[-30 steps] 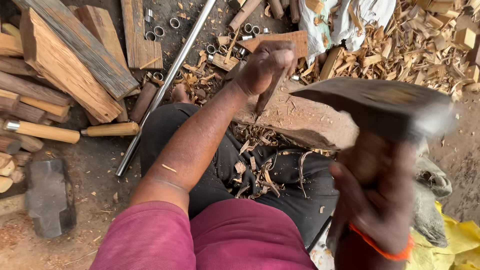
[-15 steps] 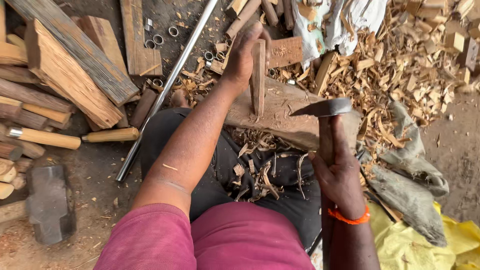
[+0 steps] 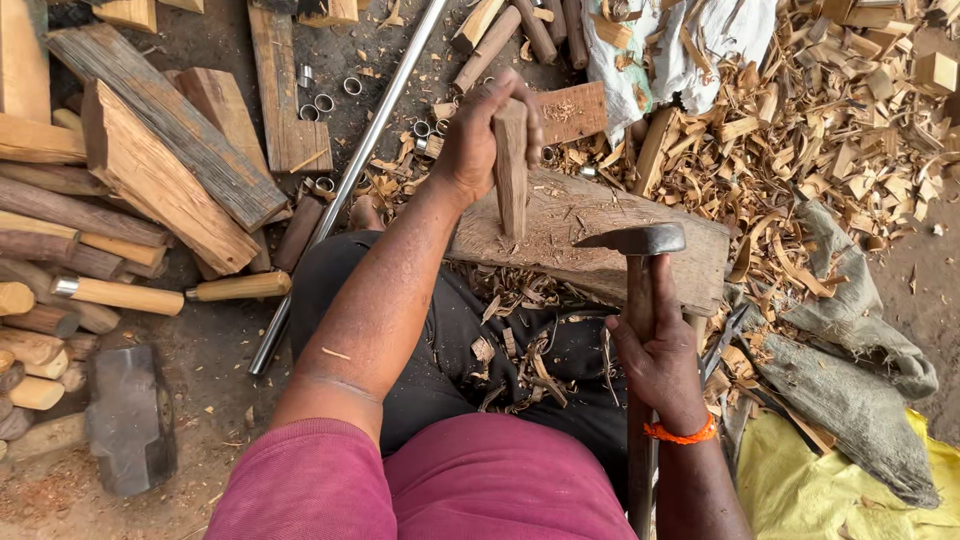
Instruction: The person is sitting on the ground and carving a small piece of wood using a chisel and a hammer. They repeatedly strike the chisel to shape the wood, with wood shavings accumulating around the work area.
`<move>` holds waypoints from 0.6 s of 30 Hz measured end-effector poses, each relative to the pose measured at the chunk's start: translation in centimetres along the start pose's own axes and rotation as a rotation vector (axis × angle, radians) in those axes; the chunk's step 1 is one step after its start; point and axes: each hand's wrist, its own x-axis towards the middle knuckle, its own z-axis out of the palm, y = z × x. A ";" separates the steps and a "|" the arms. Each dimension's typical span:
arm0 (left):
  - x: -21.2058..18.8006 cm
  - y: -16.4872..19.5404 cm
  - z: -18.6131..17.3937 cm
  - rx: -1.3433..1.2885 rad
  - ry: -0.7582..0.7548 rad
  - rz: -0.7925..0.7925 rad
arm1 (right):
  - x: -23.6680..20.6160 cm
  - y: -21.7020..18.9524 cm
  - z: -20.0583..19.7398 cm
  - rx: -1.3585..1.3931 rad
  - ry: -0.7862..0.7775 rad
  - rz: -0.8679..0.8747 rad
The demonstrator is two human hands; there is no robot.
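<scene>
While left hand (image 3: 478,140) gripped wood stake (image 3: 511,165) upright on chopping block (image 3: 600,240) | right hand (image 3: 660,350) clenched adze (image 3: 635,250) beside stake | shavings (image 3: 800,150) beyond block, dirt floor (image 3: 210,340) beside block

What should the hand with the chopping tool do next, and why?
Probably a short, careful chop down the side of the wood piece. The left hand holds it upright on the chopping block, and the right hand has the adze blade right beside its lower end, away from the fingers.
</scene>
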 end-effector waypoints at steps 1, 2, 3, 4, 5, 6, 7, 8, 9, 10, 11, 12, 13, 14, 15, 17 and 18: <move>-0.1 0.1 0.0 0.021 0.001 -0.008 | 0.1 0.0 0.0 -0.004 -0.004 0.002; -0.1 0.1 0.0 0.040 0.003 -0.016 | 0.2 -0.1 0.0 -0.009 -0.008 0.004; -0.2 0.2 0.1 0.057 0.003 -0.026 | 0.2 -0.1 0.0 -0.016 -0.011 0.009; -0.2 0.2 0.1 0.046 0.005 -0.043 | 0.1 -0.1 0.0 -0.024 -0.010 0.007; -0.2 0.2 0.2 0.034 0.006 -0.060 | 0.1 0.0 0.0 -0.034 -0.009 0.005; -0.1 0.2 0.2 0.024 0.009 -0.075 | 0.1 0.0 0.0 -0.042 -0.009 0.001; -0.1 0.1 0.2 0.022 0.008 -0.073 | 0.0 0.0 -0.1 -0.042 -0.005 0.007; 0.0 0.1 0.2 0.021 0.008 -0.070 | 0.0 0.1 -0.1 -0.042 -0.002 0.013; 0.1 0.0 0.1 0.019 0.008 -0.067 | 0.0 0.1 -0.1 -0.043 0.001 0.019; 0.1 -0.1 0.1 0.031 -0.007 -0.050 | 0.0 0.2 -0.2 -0.068 -0.001 0.013; 0.3 -0.3 0.0 0.043 -0.023 -0.033 | 0.0 0.2 -0.2 -0.094 -0.002 0.007; 0.4 -0.4 -0.1 0.055 -0.040 -0.016 | 0.1 0.1 -0.2 -0.120 -0.002 0.002; 0.5 -0.5 -0.1 0.111 0.013 0.001 | 0.1 0.1 -0.2 -0.095 -0.004 0.021; 0.6 -0.7 -0.2 0.167 0.065 0.018 | 0.2 0.0 -0.2 -0.070 -0.005 0.040; 0.7 -0.8 -0.1 0.224 0.117 0.035 | 0.2 0.0 -0.2 -0.045 -0.005 0.059; 0.9 -0.8 -0.1 0.253 0.122 0.063 | 0.3 -0.2 -0.2 -0.007 -0.013 0.029; 0.9 -0.8 -0.1 0.267 0.123 0.076 | 0.3 -0.3 -0.2 0.012 -0.016 0.014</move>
